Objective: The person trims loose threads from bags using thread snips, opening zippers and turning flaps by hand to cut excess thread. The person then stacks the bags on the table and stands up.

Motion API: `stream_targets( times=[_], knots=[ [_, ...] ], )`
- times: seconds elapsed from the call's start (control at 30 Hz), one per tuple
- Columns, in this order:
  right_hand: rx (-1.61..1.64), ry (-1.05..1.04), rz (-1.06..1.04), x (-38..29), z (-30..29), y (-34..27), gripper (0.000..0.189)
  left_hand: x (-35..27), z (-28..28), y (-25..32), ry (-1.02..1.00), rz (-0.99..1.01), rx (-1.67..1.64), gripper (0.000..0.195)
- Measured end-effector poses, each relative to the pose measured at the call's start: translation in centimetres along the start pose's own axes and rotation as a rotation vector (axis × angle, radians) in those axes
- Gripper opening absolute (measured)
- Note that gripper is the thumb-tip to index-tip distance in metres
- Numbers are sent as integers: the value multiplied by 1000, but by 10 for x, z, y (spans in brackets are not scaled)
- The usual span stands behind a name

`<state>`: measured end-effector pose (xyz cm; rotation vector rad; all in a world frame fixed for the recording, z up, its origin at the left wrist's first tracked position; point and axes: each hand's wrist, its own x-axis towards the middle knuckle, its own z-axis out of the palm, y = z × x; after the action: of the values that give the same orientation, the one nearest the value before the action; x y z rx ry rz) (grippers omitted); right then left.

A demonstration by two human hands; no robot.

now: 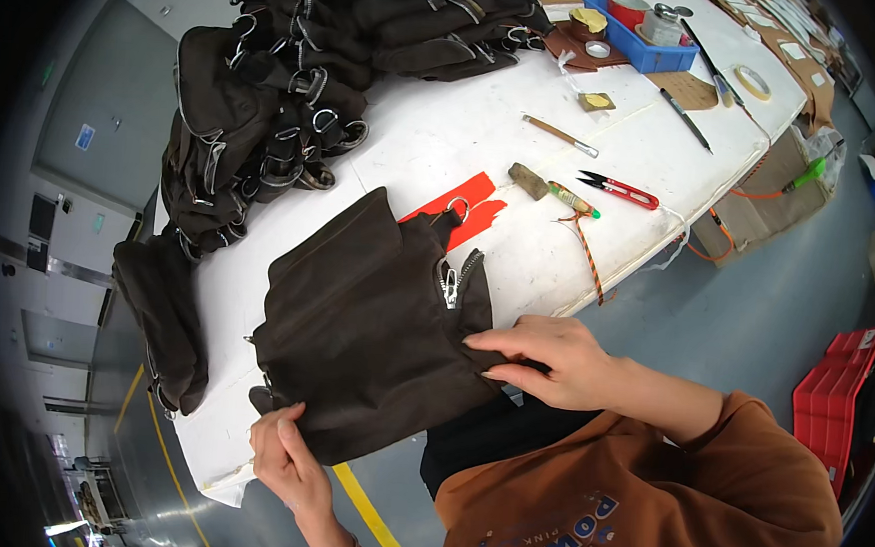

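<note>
A dark brown bag [358,336] lies before me at the near edge of the white table, its lower part reaching past the edge. My right hand [552,359] pinches the bag's right side between thumb and fingers. At the lower left corner my left hand [287,452] has hold of the bag's edge, its fingers partly hidden. Near the upper right of the bag is a partly open metal zipper with a silver slider [450,288]. A metal ring [458,208] on a tab rests over red tape [450,191] on the table.
Several similar bags [268,90] are heaped at the back left; another bag [160,317] lies left. Right of mine are red thread snips [619,190], a worn block [527,181], a marker-like tube [573,200] and a wooden-handled tool [560,135]. A blue bin [650,57] holds jars.
</note>
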<state>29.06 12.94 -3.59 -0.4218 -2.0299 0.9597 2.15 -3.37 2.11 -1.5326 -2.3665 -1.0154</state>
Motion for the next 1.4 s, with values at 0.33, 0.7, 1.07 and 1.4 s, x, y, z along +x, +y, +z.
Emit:
stream_targets(
  times=[0.33, 0.7, 1.07, 1.4],
  knots=[
    [153, -166, 697, 47, -11, 1, 77, -15, -8, -62, 69, -472, -557, 42],
    [350, -343, 968, 100, -1, 12, 74, 54, -14, -119, -495, -926, -927, 55],
    [441, -295, 697, 145, -14, 27, 41, 99, -36, -89, -198, -473, -1050, 33],
    [403, 51, 82, 165, -5, 31, 37, 117, -33, -81, -19, -147, -836, 44]
  ],
)
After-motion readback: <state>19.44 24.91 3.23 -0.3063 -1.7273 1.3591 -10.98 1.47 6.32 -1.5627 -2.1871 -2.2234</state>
